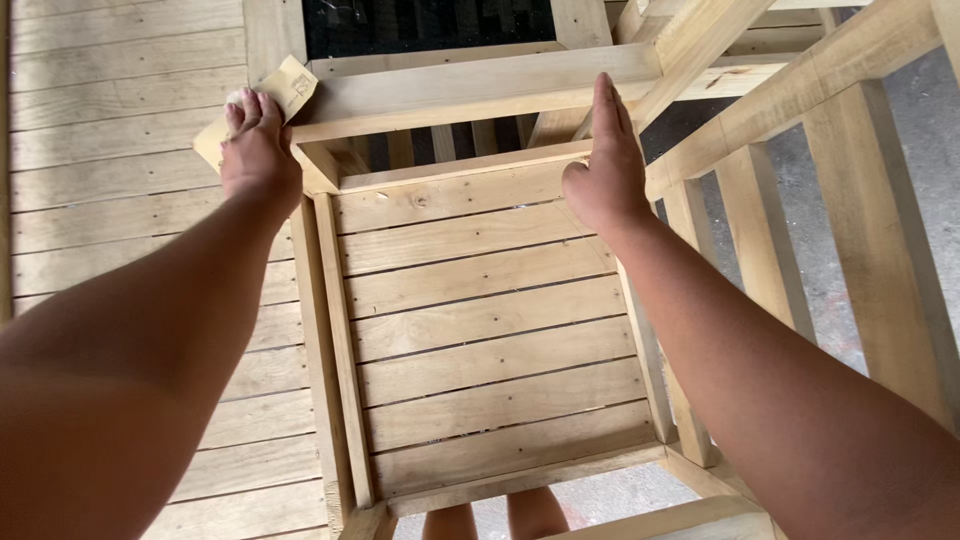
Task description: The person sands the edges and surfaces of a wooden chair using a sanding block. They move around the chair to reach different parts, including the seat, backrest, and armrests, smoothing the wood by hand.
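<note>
Left hand (258,150): fingers curled down over a folded sheet of tan sandpaper (283,92), pressing it flat against the far left corner of a bare wooden chair (480,330). A closing grip, then, with the sheet pinned between palm and wood; the paper's corners poke out past the fingertips, toward the top rail.

Right hand (608,165): open and empty, fingers straight and together, palm laid against the far right corner of the seat frame, thumb hooked over the edge of the rearmost slat. No grasp there, only a flat bracing hold on the timber.

Both forearms stretched forward and nearly straight, one down each side of the seat, wrists level, elbows out of view at the bottom corners.

Below and between the hands: a slatted seat, pale unfinished boards fixed with small nails, a slim gap between each pair. Beyond the hands, a cross rail (470,90) and a dark panel behind it.

State of the work, as a guess from the wood alone: all surfaces raw, dry and unvarnished, edges fairly even, the sheet sitting at one corner only; most of the frame looks no different from the part under the paper, so no telling how much has been rubbed down.

Around: a plank surface (110,130) on the left under the chair, more like a slatted platform than a bench; at right a second wooden frame (800,150) with upright bars, close beside the chair; grey floor (930,140) past it.
</note>
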